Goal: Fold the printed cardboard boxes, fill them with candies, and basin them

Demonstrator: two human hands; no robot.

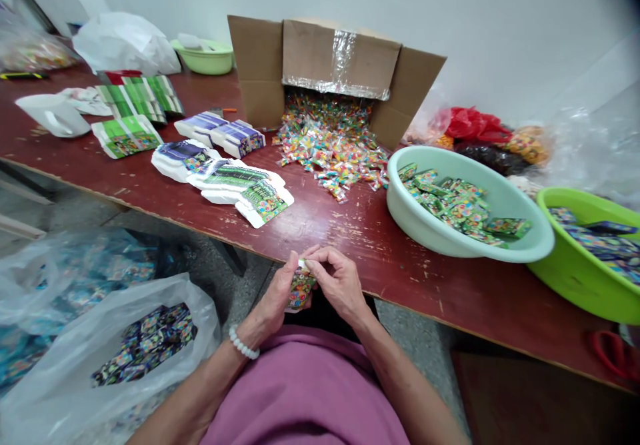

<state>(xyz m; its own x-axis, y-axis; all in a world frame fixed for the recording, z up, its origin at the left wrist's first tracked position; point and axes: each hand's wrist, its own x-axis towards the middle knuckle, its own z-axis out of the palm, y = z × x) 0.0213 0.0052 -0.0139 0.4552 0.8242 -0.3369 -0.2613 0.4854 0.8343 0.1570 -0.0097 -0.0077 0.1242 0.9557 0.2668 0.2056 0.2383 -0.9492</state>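
A small printed box [301, 286] with a green, multicoloured face is upright between my hands, just past the table's front edge. My left hand [278, 293], with a beaded bracelet at the wrist, is wrapped round its left side. The fingers of my right hand [340, 282] pinch the white flap at its top. Flat printed cartons [235, 185] lie fanned on the red table beyond my hands. Wrapped candies [337, 155] spill from an open cardboard box [340, 58] behind them.
A pale green basin [425, 222] holds small green boxes at the right, beside a lime basin [565, 278] with dark boxes. Carton stacks [127, 136] stand left. Plastic bags [55, 392] of packets sit lower left. Red scissors [607, 355] lie at the right edge.
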